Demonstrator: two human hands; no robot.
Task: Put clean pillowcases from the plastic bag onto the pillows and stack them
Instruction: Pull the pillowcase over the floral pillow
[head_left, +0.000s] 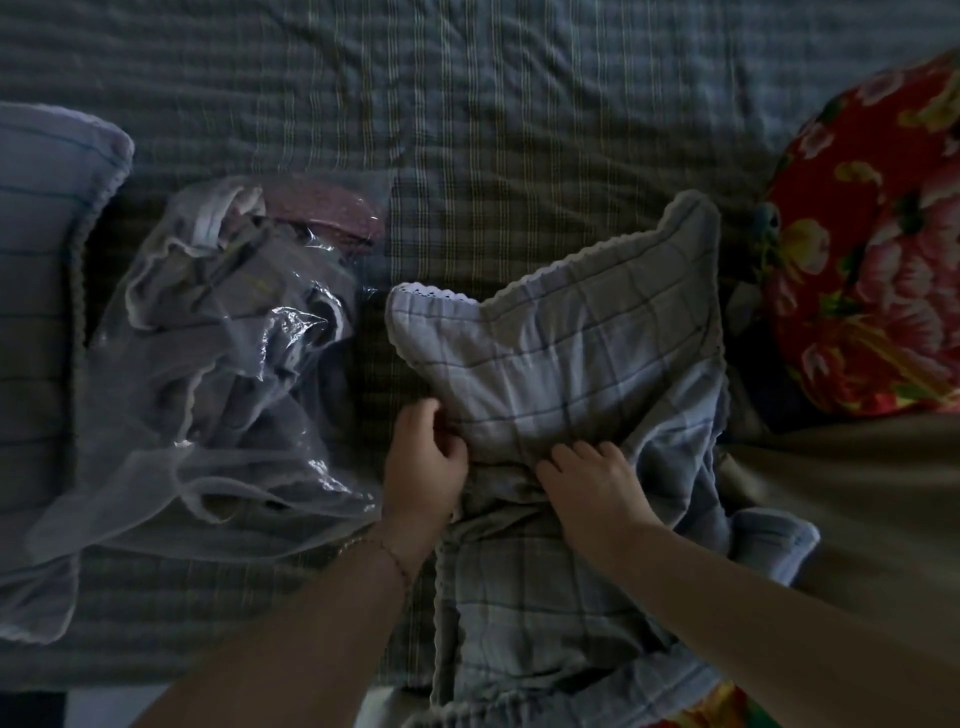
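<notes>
A light blue checked pillowcase (587, 353) with a scalloped white trim lies bunched on the bed in front of me, partly drawn over a pillow whose red floral corner (706, 701) shows at the bottom edge. My left hand (423, 457) grips the pillowcase's left side. My right hand (592, 478) clutches a fold of the same cloth near its middle. To the left lies a clear plastic bag (218, 364) holding several folded cloths. A pillow in a blue striped case (47, 249) rests at the far left.
A red floral pillow (872, 270) lies bare at the right. A tan blanket (852, 509) spreads below it. The bed sheet (467, 130) is grey-green plaid and wrinkled. The bed's near edge runs along the bottom left.
</notes>
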